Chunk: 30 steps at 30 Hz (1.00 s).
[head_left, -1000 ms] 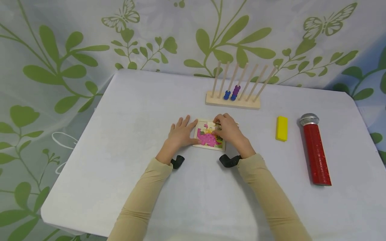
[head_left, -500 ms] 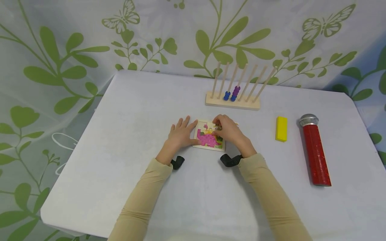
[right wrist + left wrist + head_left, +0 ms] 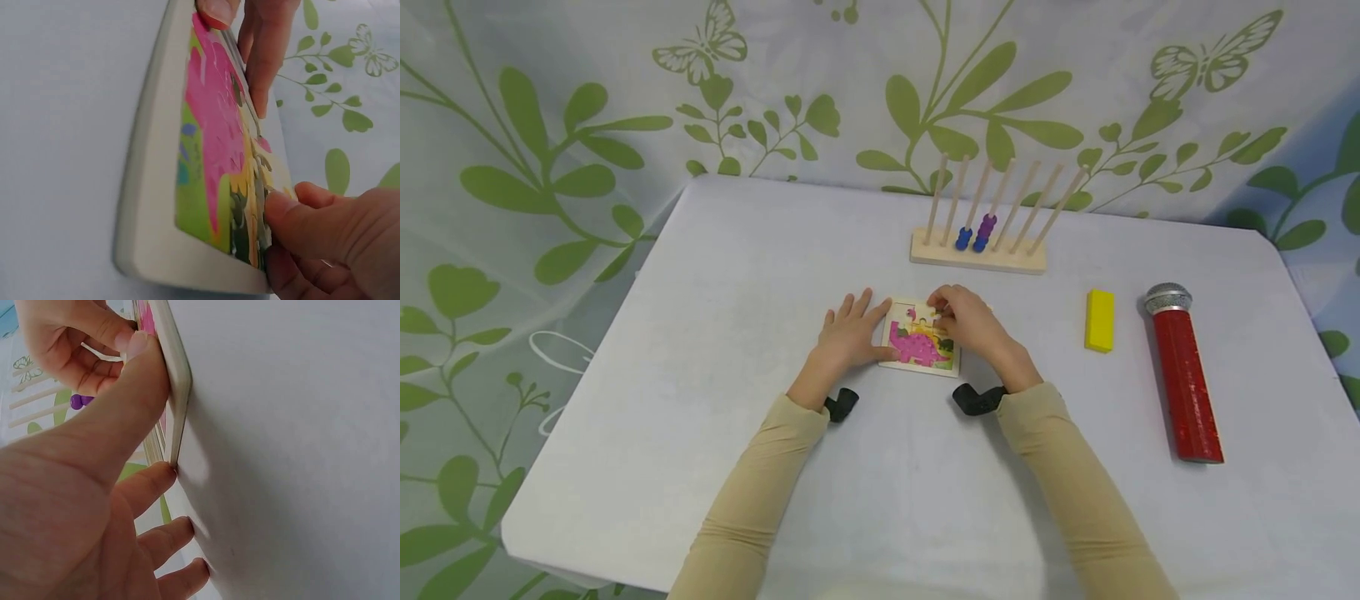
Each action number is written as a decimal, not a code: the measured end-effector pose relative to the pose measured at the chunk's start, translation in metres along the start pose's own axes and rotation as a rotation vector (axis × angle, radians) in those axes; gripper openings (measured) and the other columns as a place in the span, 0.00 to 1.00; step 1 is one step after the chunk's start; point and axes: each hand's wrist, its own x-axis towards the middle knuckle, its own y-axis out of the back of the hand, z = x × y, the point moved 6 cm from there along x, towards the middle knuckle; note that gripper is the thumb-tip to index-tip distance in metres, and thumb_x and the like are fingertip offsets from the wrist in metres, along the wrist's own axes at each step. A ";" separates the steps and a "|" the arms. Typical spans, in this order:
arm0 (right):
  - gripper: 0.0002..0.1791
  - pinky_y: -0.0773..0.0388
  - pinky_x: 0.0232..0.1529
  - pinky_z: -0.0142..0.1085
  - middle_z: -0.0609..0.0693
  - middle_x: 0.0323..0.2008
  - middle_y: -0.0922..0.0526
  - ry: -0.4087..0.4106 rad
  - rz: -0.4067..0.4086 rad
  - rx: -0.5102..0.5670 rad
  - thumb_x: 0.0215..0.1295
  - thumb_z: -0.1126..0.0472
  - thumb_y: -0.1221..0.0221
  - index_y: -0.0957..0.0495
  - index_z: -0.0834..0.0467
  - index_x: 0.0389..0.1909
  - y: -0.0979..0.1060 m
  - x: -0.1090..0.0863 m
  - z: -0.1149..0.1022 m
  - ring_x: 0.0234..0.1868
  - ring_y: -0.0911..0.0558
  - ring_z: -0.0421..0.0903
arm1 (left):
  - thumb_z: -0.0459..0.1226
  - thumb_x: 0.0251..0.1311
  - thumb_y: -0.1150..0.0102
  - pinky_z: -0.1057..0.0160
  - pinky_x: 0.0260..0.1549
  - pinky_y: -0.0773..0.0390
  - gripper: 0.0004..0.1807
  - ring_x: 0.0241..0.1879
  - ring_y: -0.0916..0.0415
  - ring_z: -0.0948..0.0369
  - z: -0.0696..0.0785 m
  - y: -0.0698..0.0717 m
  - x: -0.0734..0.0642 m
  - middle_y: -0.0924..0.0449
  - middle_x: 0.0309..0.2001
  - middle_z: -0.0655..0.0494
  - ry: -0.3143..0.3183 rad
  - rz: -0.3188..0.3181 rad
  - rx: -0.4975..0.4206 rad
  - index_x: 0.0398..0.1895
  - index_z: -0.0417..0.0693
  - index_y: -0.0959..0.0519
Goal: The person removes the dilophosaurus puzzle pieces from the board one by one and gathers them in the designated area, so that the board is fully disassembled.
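A small wooden jigsaw puzzle with a pink dinosaur lies on the table in the middle of the head view. My left hand spreads its fingers along the puzzle's left side. Its thumb presses on the lower left part, and its index fingertip touches the upper left corner. At the upper right of the puzzle, my right hand pinches a puzzle piece between thumb and curled fingers. The right wrist view has the piece at the puzzle's surface, mostly covered by the fingers. The pale wooden frame shows in front.
Behind the puzzle stands a wooden peg rack with blue and purple beads on two of its rods. To the right lie a yellow block and a red toy microphone. A white cloth covers the table.
My right thumb has shifted slightly up and right, uncovering more of the puzzle's green and yellow part. The left hand and the puzzle have stayed in place.
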 end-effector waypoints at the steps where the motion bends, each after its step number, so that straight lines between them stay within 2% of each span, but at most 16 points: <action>1: 0.13 0.29 0.46 0.45 0.60 0.43 0.27 -0.008 -0.002 0.027 0.60 0.71 0.45 0.29 0.66 0.47 0.001 -0.002 0.002 0.44 0.26 0.54 | 0.58 0.48 0.41 0.44 0.62 0.60 0.48 0.68 0.69 0.48 0.001 0.000 0.000 0.64 0.71 0.50 -0.002 -0.001 -0.002 0.71 0.59 0.51; 7: 0.15 0.29 0.46 0.47 0.61 0.49 0.28 -0.076 0.019 0.186 0.64 0.67 0.48 0.31 0.65 0.52 0.024 -0.017 0.027 0.49 0.28 0.56 | 0.58 0.49 0.41 0.44 0.61 0.60 0.48 0.68 0.68 0.48 0.003 0.000 -0.001 0.64 0.71 0.50 -0.017 0.005 -0.008 0.71 0.58 0.51; 12: 0.17 0.29 0.47 0.48 0.62 0.53 0.31 -0.183 0.028 0.163 0.66 0.67 0.51 0.32 0.65 0.55 0.052 -0.039 0.063 0.49 0.30 0.59 | 0.58 0.48 0.41 0.43 0.61 0.60 0.48 0.68 0.68 0.47 0.003 0.001 -0.002 0.64 0.71 0.49 -0.023 0.022 -0.005 0.70 0.56 0.51; 17: 0.17 0.31 0.47 0.47 0.65 0.54 0.32 -0.263 0.018 0.164 0.66 0.71 0.54 0.32 0.67 0.55 0.064 -0.055 0.087 0.49 0.32 0.61 | 0.58 0.49 0.41 0.43 0.61 0.60 0.48 0.68 0.69 0.47 0.000 0.000 -0.002 0.64 0.71 0.48 -0.031 0.023 -0.007 0.71 0.56 0.51; 23: 0.19 0.31 0.48 0.49 0.67 0.53 0.33 -0.265 0.027 0.144 0.65 0.73 0.55 0.35 0.69 0.57 0.063 -0.056 0.093 0.48 0.32 0.62 | 0.58 0.49 0.41 0.43 0.61 0.61 0.48 0.68 0.69 0.47 -0.002 -0.001 -0.001 0.65 0.71 0.48 -0.026 0.021 -0.003 0.71 0.56 0.52; 30: 0.22 0.33 0.48 0.53 0.70 0.51 0.35 -0.262 0.095 -0.036 0.63 0.70 0.52 0.37 0.67 0.60 0.071 -0.060 0.086 0.44 0.33 0.62 | 0.58 0.49 0.41 0.43 0.61 0.61 0.48 0.68 0.69 0.48 0.000 -0.001 0.000 0.65 0.71 0.49 -0.031 0.020 -0.011 0.71 0.57 0.52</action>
